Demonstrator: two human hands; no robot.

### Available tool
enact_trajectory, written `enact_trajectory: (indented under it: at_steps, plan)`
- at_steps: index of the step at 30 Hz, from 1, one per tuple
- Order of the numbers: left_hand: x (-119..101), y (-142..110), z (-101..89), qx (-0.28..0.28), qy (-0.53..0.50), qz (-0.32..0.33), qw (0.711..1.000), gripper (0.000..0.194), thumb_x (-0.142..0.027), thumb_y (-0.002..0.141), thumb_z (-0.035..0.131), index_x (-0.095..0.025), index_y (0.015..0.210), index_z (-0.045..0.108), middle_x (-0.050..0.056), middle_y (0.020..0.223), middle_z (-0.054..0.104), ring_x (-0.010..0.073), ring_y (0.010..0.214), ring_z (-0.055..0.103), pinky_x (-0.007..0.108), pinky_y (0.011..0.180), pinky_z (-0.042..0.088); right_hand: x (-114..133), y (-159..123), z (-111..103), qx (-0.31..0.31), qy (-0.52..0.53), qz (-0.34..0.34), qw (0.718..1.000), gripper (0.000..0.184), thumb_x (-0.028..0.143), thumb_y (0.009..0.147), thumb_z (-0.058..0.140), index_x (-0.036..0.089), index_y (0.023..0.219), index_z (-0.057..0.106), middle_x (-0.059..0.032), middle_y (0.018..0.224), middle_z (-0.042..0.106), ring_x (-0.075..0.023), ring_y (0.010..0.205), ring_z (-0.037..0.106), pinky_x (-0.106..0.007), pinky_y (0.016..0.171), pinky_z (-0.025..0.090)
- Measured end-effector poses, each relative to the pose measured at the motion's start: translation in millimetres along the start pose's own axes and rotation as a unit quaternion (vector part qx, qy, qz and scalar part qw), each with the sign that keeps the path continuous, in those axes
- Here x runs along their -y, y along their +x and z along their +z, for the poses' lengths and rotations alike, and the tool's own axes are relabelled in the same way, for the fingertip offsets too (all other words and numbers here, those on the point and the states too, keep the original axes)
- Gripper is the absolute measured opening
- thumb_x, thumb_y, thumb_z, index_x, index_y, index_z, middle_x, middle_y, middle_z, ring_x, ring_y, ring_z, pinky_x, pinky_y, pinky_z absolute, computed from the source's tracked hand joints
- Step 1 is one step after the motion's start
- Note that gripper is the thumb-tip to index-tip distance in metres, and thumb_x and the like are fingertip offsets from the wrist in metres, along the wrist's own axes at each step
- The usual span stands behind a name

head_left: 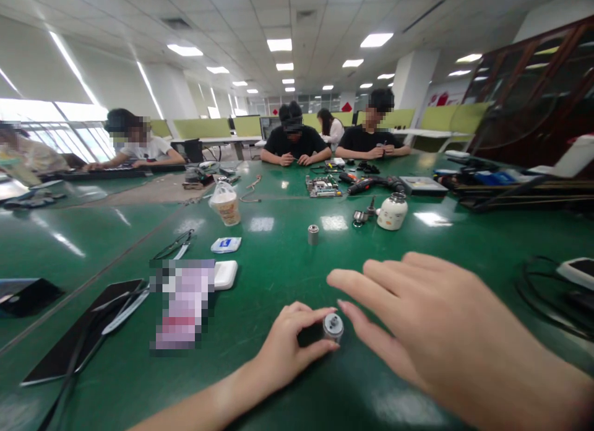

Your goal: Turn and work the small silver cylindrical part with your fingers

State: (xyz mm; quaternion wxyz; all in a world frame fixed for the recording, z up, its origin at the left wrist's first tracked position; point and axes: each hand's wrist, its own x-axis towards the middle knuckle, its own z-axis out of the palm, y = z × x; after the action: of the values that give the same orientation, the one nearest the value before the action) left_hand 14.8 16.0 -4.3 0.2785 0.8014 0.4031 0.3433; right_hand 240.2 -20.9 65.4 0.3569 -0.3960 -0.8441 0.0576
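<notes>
Left hand point(285, 341) closed in a pinch, thumb and forefinger on a metal cylinder point(333, 329), upright, toward the near edge of the worktop point(260, 251), about mid-width. Right hand point(427, 319) empty, thumb and forefinger a bit apart, just beside the cylinder's top; no clear contact. Status: second cylinder point(313, 235) stands nearer the far edge, no hand on it. Pinched one has a small part point(333, 321) on top; can't tell if it's fixed or loose.

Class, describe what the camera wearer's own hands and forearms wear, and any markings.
The left hand and right hand are bare and slim-fingered, with no gloves, rings or watch visible. No sleeve shows on either forearm, and no markings or cables can be made out.
</notes>
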Motion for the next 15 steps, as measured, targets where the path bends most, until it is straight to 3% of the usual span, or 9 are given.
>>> enact_trajectory:
  at_steps: [2,4,9,15]
  plan:
    - [0,0,-0.7,0.013,-0.009,-0.002,1.0,0.043,-0.039,0.079,0.076,-0.031,0.12,0.067,0.003,0.097,0.07,0.0218,0.091,0.06,0.033,0.084,0.047,4,39,-14,0.062,-0.067,-0.019,0.996,0.023,0.034,0.083,0.071,0.034,0.106,0.071,-0.0005,0.089,0.074,-0.0217,0.074,0.067,-0.03,0.065,0.048]
    - [-1,1,-1.9,0.021,-0.018,-0.006,1.0,0.044,-0.038,0.078,0.077,-0.031,0.12,0.067,0.003,0.098,0.07,0.0221,0.092,0.06,0.033,0.084,0.047,2,56,-13,0.093,-0.08,-0.011,0.992,0.022,0.033,0.084,0.07,0.035,0.107,0.072,0.0018,0.08,0.074,-0.0192,0.066,0.066,-0.029,0.06,0.044]
    - [-3,3,-2.8,0.028,-0.025,-0.015,0.999,0.038,-0.037,0.078,0.077,-0.032,0.115,0.07,0.003,0.097,0.07,0.022,0.092,0.059,0.033,0.083,0.046,-18,42,12,0.157,-0.033,0.064,0.985,0.015,0.038,0.084,0.07,0.039,0.098,0.077,0.003,0.061,0.062,-0.0143,0.055,0.058,-0.024,0.05,0.035]
    - [-1,4,-1.8,0.046,-0.028,-0.019,0.998,0.041,-0.038,0.08,0.076,-0.035,0.12,0.067,0.002,0.099,0.069,0.0214,0.094,0.059,0.033,0.085,0.045,-25,36,24,0.18,0.033,0.094,0.979,0.012,0.034,0.087,0.067,0.036,0.091,0.078,0.0033,0.061,0.056,-0.0122,0.058,0.054,-0.024,0.054,0.032]
